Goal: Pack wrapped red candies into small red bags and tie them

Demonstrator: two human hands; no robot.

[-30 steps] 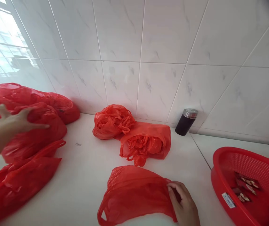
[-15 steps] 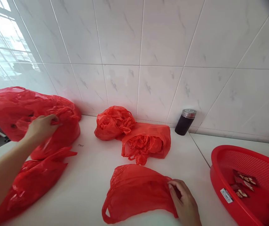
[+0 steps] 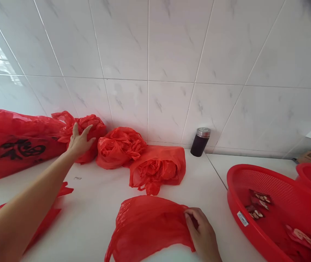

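Observation:
My left hand (image 3: 79, 142) reaches far out with its fingers spread and lies flat against a bunched red plastic bag (image 3: 91, 136) near the tiled wall. My right hand (image 3: 202, 234) is at the near edge, fingers curled and pinching the rim of a flat red plastic bag (image 3: 147, 227) spread on the white counter (image 3: 98, 207). Two more crumpled red bags, one (image 3: 120, 147) at the wall and one (image 3: 158, 169) in front of it, sit between the hands.
A large red bag with black printed characters (image 3: 19, 145) lies at the left. Another red bag (image 3: 46, 218) pokes out under my left forearm. A dark flask with a metal lid (image 3: 200, 142) stands by the wall. A red mesh basket (image 3: 242, 185) with small packets is at the right.
My left hand has gone from gripping the bag pile at the left to reaching farther right and back, now open against a bunched bag. The view has shifted right. The right hand has kept its hold.

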